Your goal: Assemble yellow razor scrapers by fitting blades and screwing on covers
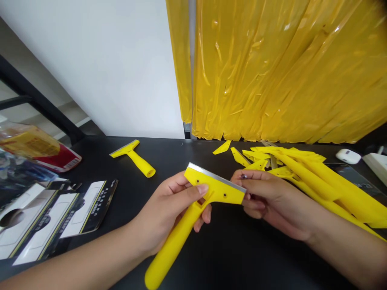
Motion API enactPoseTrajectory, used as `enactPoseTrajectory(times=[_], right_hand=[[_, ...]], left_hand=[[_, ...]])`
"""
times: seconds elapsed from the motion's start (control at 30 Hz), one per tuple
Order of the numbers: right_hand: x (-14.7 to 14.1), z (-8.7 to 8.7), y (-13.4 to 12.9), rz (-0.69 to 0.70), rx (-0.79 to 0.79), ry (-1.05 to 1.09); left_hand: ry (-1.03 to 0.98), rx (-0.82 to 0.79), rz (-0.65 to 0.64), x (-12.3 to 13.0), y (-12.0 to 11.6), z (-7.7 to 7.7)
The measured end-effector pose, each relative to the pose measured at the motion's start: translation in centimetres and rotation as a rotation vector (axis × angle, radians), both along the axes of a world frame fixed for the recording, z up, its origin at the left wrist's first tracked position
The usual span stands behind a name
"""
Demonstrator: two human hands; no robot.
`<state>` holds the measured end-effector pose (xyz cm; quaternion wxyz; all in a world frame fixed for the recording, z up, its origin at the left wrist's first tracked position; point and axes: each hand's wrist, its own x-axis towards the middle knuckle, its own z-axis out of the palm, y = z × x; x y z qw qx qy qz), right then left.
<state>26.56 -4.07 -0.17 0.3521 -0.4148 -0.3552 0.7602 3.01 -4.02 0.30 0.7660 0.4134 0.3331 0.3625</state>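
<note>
Scraper gripped in our left hand, fingers clamped round head and neck. Long axis runs down-left, handle toward us, blade edge away. Right hand nearer blade, fingertips together on head's right end. Yellow parts pile right of scraper.

1. A black tabletop runs beneath the left hand and the right hand, and ends at the wall beyond them.
2. Ahead of the left hand, a white wall rises behind the table.
3. Beyond the right hand, yellow plastic sheeting hangs in creased folds almost to the tabletop. A narrow strip of it hangs apart, beside a grey metal post.
4. Far left of the left hand, a black railing slants downward before a pale grey surface.
5. Soft, even light lies across the wall and sheeting.
</note>
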Motion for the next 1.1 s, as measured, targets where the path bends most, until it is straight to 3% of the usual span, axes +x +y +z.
enactPoseTrajectory(times=[0.17,0.4,0.77,1.1], right_hand=[[-0.93,-0.89,-0.62,0.061,-0.105,0.180],[-0.97,-0.69,-0.70,0.049,-0.085,0.279],[-0.89,-0.55,-0.94,0.061,0.022,0.235],[-1.13,-0.50,-0.72,0.020,0.013,0.121]], left_hand=[[-0.045,0.016,0.003,0.19,-0.11,-0.20],[-0.027,0.052,0.018,0.12,0.08,-0.06],[0.074,0.103,0.056,-0.05,-0.09,0.11],[0.143,-0.026,0.001,0.27,-0.07,-0.29]])
